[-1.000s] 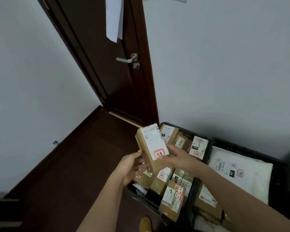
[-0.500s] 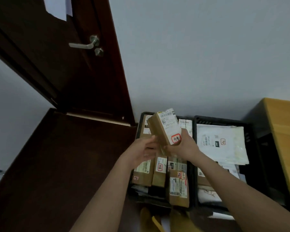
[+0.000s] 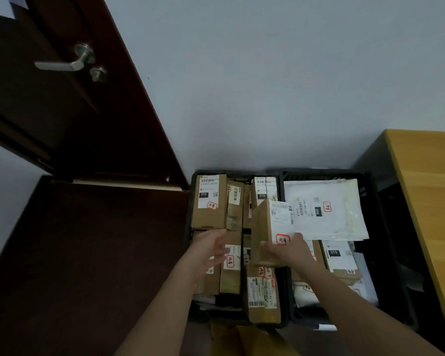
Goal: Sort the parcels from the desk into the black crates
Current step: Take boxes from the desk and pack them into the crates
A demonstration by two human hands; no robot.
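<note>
Brown cardboard fills the scene: the right hand (image 3: pixel 288 249) has its grip wrapped round the near end of a cardboard parcel (image 3: pixel 266 227), thumb up on the white label by a red-ringed stamp, fingers curled underneath. The parcel sits tilted above the seam between the two black crates, its far end pointing toward twelve o'clock.

Over at nine o'clock from it, the left hand (image 3: pixel 211 249) hangs with loose, relaxed fingers, its grip holding nothing, just above the boxes packed in the left crate (image 3: pixel 193 176). That crate is crammed with upright brown boxes, each with a white label, several with red-ringed marks; one long box (image 3: pixel 261 295) lies at its six o'clock end.

At three o'clock, the right crate (image 3: pixel 370 191) carries a big white mailer bag (image 3: pixel 326 209) on top, with a labelled box (image 3: pixel 339 260) and more white packets below it.

Further toward three o'clock, the light wooden bench (image 3: pixel 432 201) shows its corner. At ten o'clock, a dark wooden door (image 3: pixel 62 111) with a silver lever handle (image 3: pixel 67 61) stands against the pale wall, dark floor below.
</note>
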